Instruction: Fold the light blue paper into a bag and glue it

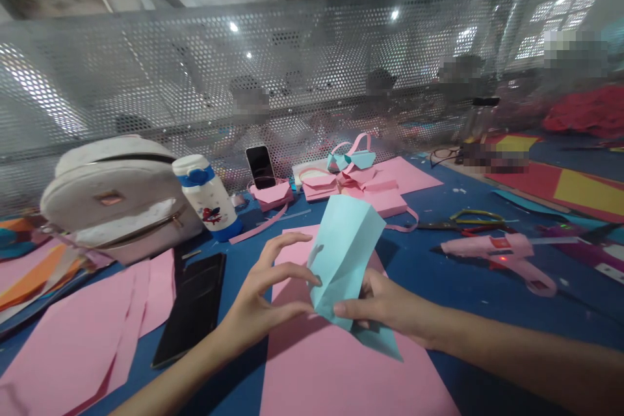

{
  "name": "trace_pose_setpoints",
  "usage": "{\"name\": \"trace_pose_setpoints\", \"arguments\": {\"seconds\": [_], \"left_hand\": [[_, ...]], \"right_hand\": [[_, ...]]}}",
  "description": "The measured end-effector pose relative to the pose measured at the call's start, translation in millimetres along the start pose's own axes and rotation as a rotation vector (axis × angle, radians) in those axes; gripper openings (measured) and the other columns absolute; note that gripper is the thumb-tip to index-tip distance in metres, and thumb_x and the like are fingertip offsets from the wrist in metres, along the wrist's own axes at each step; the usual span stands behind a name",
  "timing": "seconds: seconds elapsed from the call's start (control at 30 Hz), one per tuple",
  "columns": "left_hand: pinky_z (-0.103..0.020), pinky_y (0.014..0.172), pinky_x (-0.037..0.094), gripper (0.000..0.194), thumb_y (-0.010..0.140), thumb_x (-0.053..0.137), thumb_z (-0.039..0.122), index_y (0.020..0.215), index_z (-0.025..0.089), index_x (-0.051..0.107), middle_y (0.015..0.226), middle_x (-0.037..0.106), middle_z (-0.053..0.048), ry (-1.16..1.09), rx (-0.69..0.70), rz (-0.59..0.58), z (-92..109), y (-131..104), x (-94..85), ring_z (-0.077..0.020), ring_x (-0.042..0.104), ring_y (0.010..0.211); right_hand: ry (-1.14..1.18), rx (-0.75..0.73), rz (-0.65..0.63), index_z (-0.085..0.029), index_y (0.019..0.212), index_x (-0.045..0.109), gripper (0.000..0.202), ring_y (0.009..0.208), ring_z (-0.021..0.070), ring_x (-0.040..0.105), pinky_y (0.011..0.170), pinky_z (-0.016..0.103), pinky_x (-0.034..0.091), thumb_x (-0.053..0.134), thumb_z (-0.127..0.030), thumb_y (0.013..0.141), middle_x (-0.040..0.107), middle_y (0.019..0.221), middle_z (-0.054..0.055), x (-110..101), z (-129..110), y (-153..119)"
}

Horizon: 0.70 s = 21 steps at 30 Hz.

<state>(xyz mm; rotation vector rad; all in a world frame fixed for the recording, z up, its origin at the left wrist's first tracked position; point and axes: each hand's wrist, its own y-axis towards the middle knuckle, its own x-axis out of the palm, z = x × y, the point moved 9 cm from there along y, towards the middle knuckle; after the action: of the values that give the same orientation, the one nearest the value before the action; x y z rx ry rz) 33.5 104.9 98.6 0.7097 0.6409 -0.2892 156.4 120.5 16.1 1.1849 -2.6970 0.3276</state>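
A folded light-blue paper piece (344,247) is held up over a large pink sheet (361,380) on the blue table. My right hand (385,305) pinches its lower right part, thumb in front and fingers behind. My left hand (273,283) is at the left edge of the folded piece, its fingers apart and curved, with fingertips close to or touching the paper. A pointed flap of the blue paper hangs below my right hand.
A pink glue gun (511,253) and scissors (468,224) lie right. Pink paper bags (319,185) stand behind. Left are a black phone (195,305), pink sheets (88,338), a bottle (207,198) and a white backpack (121,195). A perforated metal screen (312,65) rises behind.
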Motion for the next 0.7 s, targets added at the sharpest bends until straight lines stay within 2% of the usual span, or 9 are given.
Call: {"name": "trace_pose_setpoints", "arguments": {"seconds": [0.23,0.6,0.7], "left_hand": [[-0.048,0.109,0.032,0.021,0.084,0.071,0.042,0.099,0.027,0.070,0.139,0.045,-0.007,0.030,0.036,-0.010,5.1,-0.6,1.3,-0.0313,0.039,0.132],[-0.046,0.108,0.032,0.022,0.085,0.070,0.042,0.100,0.026,0.067,0.138,0.044,-0.008,0.040,0.071,-0.014,11.6,0.1,4.0,-0.0309,0.038,0.131],[-0.044,0.108,0.032,0.021,0.084,0.072,0.037,0.101,0.026,0.065,0.139,0.043,-0.007,0.060,0.076,-0.028,14.5,0.3,6.6,-0.0297,0.038,0.131]], "right_hand": [[-0.010,-0.016,-0.008,-0.015,0.107,0.067,0.045,0.053,0.0055,0.038,0.049,0.020,0.028,0.080,-0.042,0.073,0.055,0.071,-0.002,0.2,0.6,0.3],[0.006,-0.026,-0.023,-0.015,0.103,0.067,0.042,0.052,0.0050,0.038,0.049,0.019,0.028,0.080,-0.041,0.073,0.054,0.068,-0.004,0.3,1.0,-0.3],[0.002,-0.031,-0.024,-0.014,0.100,0.067,0.041,0.052,0.0050,0.038,0.048,0.019,0.027,0.080,-0.041,0.073,0.053,0.067,-0.004,0.9,0.8,0.0]]}}
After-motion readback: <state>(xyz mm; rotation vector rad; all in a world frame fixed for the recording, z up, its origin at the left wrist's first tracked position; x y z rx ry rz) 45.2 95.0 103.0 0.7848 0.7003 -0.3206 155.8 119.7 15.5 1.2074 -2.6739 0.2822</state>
